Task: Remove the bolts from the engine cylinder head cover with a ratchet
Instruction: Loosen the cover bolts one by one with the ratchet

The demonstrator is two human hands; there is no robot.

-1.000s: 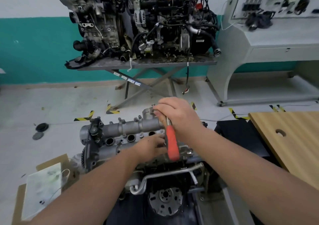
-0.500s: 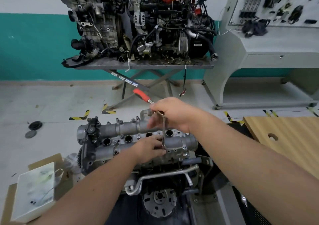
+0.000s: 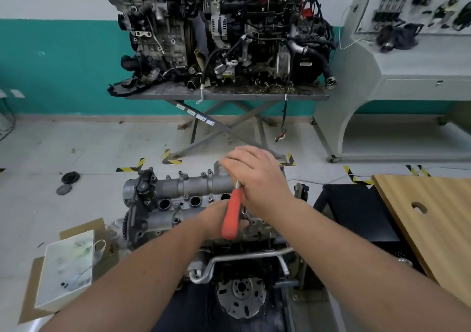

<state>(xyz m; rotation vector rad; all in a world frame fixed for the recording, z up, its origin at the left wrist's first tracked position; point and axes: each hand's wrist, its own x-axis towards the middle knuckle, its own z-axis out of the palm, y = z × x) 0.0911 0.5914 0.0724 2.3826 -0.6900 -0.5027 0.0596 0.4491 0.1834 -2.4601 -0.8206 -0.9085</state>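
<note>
Bolts on the cylinder head cover [image 3: 193, 186] below me: right hand [image 3: 257, 178] wraps the ratchet [image 3: 231, 217], left hand [image 3: 216, 219] steadies the extension, grip unclear; socket could slip if I tilt.

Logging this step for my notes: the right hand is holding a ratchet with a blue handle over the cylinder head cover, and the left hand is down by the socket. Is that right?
Not quite. The ratchet handle is red-orange, not blue, as the head view shows. Otherwise yes: the right hand holds it over the cylinder head cover, and the left hand is down by the socket.
</note>
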